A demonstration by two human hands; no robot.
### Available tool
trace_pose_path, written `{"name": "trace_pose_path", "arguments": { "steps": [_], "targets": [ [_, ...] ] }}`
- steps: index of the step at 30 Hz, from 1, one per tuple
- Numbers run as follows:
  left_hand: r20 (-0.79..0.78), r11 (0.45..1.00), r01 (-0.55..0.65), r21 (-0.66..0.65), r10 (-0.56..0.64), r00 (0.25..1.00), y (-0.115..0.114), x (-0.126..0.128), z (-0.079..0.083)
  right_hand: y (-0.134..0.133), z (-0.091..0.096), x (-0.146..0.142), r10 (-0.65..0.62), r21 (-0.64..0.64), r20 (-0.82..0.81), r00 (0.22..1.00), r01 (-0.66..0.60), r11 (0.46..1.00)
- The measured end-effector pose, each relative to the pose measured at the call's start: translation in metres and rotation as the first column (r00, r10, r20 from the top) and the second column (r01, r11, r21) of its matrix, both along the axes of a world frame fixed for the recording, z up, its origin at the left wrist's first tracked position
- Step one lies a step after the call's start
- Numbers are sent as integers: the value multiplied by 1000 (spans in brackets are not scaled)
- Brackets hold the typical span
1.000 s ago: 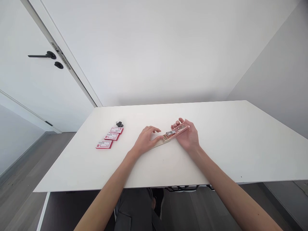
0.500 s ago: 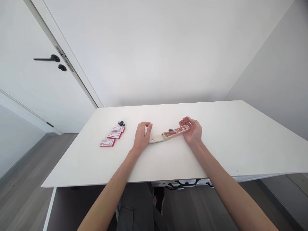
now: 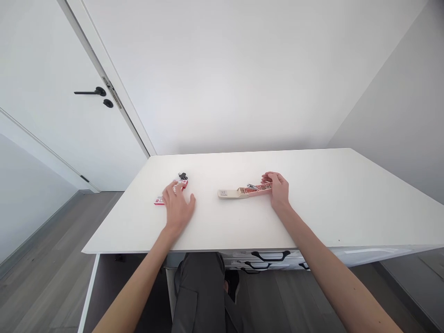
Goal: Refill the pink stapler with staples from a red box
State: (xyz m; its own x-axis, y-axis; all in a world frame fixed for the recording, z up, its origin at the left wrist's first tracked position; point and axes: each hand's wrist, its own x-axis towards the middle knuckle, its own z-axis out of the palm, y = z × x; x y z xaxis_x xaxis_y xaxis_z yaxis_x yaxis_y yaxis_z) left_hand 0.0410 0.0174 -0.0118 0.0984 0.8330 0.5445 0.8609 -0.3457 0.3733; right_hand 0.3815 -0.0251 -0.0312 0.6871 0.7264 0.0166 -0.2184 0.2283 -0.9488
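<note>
My left hand (image 3: pixel 177 207) is over the small red-and-white boxes with its fingers spread. One box (image 3: pixel 158 200) shows at its left, and part of another box (image 3: pixel 185 182) shows beyond its fingertips; the hand covers the rest. My right hand (image 3: pixel 280 190) curls round the right end of a slim hinged case lying unfolded on the table. The case's cream half (image 3: pixel 232 194) has a printed square at its left end. Its pink half (image 3: pixel 257 192) holds small metal pieces too small to name, with a silver metal part (image 3: pixel 252 187) on top.
A small black object (image 3: pixel 183 175) lies behind the boxes. The white table (image 3: pixel 225 226) has drawers with black handles (image 3: pixel 270 255) below its front edge. A white wall (image 3: pixel 243 83) stands behind, and a door with a black handle (image 3: pixel 90 92) is at the left.
My left hand has left the cream end of the case and moved left over the boxes. My right hand has turned and closed round the pink end. The view has shifted slightly.
</note>
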Motion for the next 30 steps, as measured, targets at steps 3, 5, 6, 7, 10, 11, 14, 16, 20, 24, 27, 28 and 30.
{"name": "trace_pose_path", "arguments": {
  "steps": [3, 5, 6, 7, 10, 11, 14, 16, 20, 24, 27, 28, 30],
  "targets": [
    [-51, 991, -124, -45, 121, 991, -2, -33, -1, -1, -3, -2, -16, -33, 76, 997, 19, 999],
    [-38, 979, -171, -113, 168, 985, -4, -48, -2, -2, -4, -3, -26, -55, 123, 992, 33, 998],
    [-33, 973, -182, -144, 179, 983, -5, -52, -3, -3, -4, -4, -30, -66, 142, 989, 39, 997],
    [-32, 969, -183, -168, 180, 983, -7, -55, -3, -4, -4, -5, -31, -76, 157, 987, 44, 996],
    [-45, 967, -170, -192, 164, 985, -13, -54, -2, -7, -3, -6, -27, -108, 186, 982, 48, 993],
    [-48, 968, -166, -191, 160, 986, -15, -52, -1, -8, -3, -6, -26, -119, 197, 980, 50, 992],
    [-52, 971, -162, -177, 155, 987, -22, -46, 3, -9, -2, -6, -16, -150, 239, 971, 53, 987],
    [-66, 973, -162, -166, 152, 986, -25, -42, 5, -10, -1, -7, -4, -166, 257, 966, 49, 985],
    [-95, 983, -98, -154, 84, 992, -29, -38, 7, -11, 2, -10, 4, -184, 273, 962, 48, 982],
    [-74, 974, 41, -223, -59, 995, -31, -38, 10, -14, 5, -12, 14, -191, 277, 961, 41, 981],
    [-19, 934, 191, -300, -207, 978, -31, -39, 12, -16, 7, -15, -27, -173, 375, 927, 99, 980],
    [0, 924, 236, -302, -247, 969, -31, -39, 12, -17, 8, -16, -60, -143, 435, 899, 134, 981],
    [35, 907, 308, -288, -312, 949, -32, -39, 12, -19, 11, -20, -131, -45, 552, 824, 186, 982]
  ]
}}
